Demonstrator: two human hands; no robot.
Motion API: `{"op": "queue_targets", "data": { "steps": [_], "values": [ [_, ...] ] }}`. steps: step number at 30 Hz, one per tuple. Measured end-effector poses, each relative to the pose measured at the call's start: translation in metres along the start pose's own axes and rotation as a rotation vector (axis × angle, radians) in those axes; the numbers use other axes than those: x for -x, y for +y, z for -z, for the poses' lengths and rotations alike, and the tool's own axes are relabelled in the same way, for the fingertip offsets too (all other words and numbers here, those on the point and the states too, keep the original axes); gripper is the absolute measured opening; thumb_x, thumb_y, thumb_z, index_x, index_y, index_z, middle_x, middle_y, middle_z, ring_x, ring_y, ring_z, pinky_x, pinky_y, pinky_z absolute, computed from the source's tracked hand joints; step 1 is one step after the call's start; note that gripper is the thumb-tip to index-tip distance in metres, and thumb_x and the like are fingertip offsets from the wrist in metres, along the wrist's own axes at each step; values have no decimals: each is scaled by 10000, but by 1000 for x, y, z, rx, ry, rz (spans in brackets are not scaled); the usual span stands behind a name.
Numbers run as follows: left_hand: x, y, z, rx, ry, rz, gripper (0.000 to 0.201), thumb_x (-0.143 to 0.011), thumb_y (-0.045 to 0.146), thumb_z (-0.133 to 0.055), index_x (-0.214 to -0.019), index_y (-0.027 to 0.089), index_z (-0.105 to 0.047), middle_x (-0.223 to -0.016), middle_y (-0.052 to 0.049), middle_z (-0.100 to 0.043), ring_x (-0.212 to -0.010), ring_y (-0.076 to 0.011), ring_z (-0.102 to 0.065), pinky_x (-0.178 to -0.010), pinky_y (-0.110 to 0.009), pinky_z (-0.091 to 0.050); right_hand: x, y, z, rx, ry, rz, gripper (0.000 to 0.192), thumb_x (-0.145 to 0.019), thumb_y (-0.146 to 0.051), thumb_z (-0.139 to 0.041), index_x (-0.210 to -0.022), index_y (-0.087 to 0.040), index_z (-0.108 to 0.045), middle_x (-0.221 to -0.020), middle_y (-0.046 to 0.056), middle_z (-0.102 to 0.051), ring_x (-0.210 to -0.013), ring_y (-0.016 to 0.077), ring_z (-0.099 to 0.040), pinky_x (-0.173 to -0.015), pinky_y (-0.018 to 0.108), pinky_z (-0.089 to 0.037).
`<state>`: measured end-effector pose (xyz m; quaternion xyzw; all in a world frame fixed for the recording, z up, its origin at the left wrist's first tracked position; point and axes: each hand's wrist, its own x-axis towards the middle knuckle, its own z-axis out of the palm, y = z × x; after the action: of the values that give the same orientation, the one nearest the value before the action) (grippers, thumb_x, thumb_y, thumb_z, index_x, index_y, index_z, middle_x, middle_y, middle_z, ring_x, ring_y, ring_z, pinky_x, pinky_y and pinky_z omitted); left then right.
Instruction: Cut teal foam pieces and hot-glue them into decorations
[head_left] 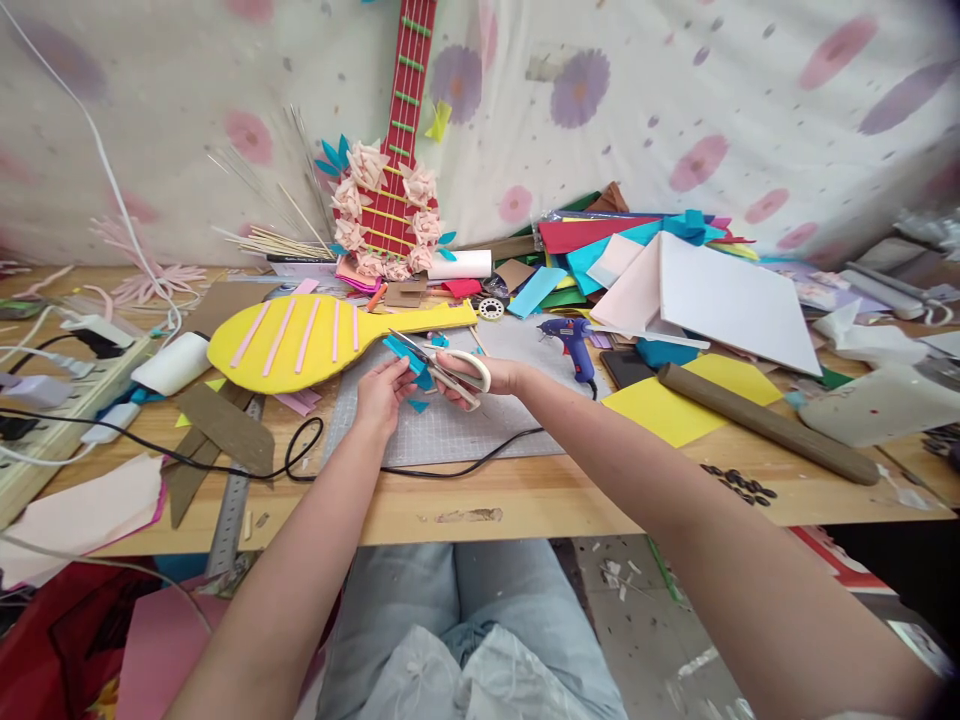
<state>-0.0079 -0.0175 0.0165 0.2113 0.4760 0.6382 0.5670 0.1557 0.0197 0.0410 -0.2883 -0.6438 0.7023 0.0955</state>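
My left hand [384, 393] pinches a small piece of blue paper [420, 372] over the grey cutting mat [480, 430]. In my right hand [469, 372] is a pair of scissors [480, 382] with cream handles, its blades pointing left across the blue piece. A few blue scraps lie on the mat just below the hands. Behind my left hand rests a yellow guitar-shaped cutout [300, 340] with several pink strips across its body, its neck reaching to the right.
A blue glue gun [571, 345] stands right of the hands. A black cable [465, 472] crosses the mat's front. A red flower-trimmed guitar [390, 200] leans on the back curtain. Paper sheets [735, 300], a brown roll [765, 425] and a power strip [67, 430] flank the workspace.
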Motion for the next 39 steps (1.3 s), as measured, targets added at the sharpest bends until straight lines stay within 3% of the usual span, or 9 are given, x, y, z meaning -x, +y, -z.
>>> {"op": "queue_targets", "data": {
  "steps": [5,10,17,24,32,39],
  "values": [
    [1,0,-1,-18,-6,2,63,-651,112,-663,-689,118,-613,-589,-7,-624,-488,-81,-571,-471,-182,-434,-4,-4,0,19,66,-7,581,-735,-724,-381,-685,-152,-473,-499,-30,-464,-399,70,-461,-371,189,-383],
    [2,1,-2,-20,12,-8,99,-620,117,-683,-674,125,-600,-574,0,-604,-494,-84,-560,-485,-187,-439,-6,-6,-1,99,146,77,529,-741,-679,-451,-678,-154,-471,-503,-37,-456,-391,57,-438,-363,181,-366],
    [-1,-5,0,-134,-39,-167,130,-579,153,-707,-672,139,-619,-600,13,-590,-510,-86,-521,-469,-197,-432,14,-12,8,212,239,70,507,-708,-662,-519,-703,-161,-443,-573,-42,-430,-458,57,-438,-408,187,-347],
    [1,-5,-3,-153,-91,-178,167,-559,167,-734,-680,146,-621,-621,14,-587,-546,-90,-528,-532,-208,-452,43,1,13,520,221,-25,467,-716,-614,-540,-813,-161,-482,-713,-18,-459,-596,81,-448,-516,208,-387],
    [0,-10,1,-241,-275,-132,236,-502,230,-771,-671,154,-626,-574,17,-573,-496,-95,-512,-497,-229,-467,37,5,8,678,263,14,464,-733,-626,-490,-757,-163,-489,-681,-16,-475,-586,90,-426,-515,217,-319],
    [-4,-11,4,-277,-272,-122,278,-467,230,-778,-711,159,-667,-586,14,-583,-513,-105,-519,-480,-239,-472,43,0,16,727,265,-26,457,-681,-613,-537,-714,-158,-520,-611,-34,-461,-545,82,-404,-511,222,-261]
  ]
}}
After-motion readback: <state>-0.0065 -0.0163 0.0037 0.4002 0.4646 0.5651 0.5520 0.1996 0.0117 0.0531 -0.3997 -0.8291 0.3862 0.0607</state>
